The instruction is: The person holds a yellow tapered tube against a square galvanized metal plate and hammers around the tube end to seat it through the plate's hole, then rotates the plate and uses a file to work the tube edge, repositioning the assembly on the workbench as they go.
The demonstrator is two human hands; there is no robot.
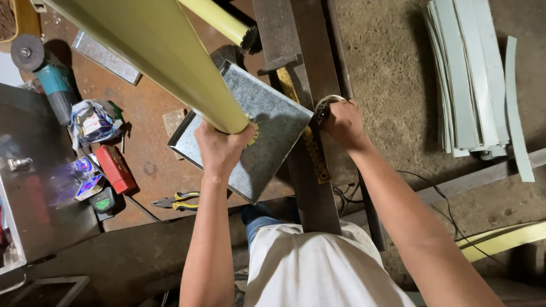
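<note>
Nearest the camera, the person's left hand (pixel 219 145) is closed around the lower end of a long pale-yellow pipe (pixel 165 54), which rises steeply toward the lens. The right hand (pixel 343 122) is clenched on a small round thing (pixel 325 108) at the edge of a long steel bar (pixel 310 148); what that thing is I cannot tell, as the fingers cover most of it.

The pipe's end rests over a shallow metal tray (pixel 267 113) that lies tilted across the bar, one corner hanging past it. That looks like the weak spot: the pipe is long and held at one end by one hand only, so if the grip loosens it would likely swing or slide off and knock the tray to the floor. The tray has thin raw edges close to both wrists, so a slip could cut.

Farther out, on the rusty worktop (pixel 148 153), pliers (pixel 177 200) with yellow handles lie near its front edge, with a red box (pixel 115 169) and small packets at the left. An angle grinder (pixel 42 71) lies toward the far left corner with its disc bare. A swinging pipe end could sweep these off. At the far right, a stack of pale strips (pixel 472 79) lies on the floor.
</note>
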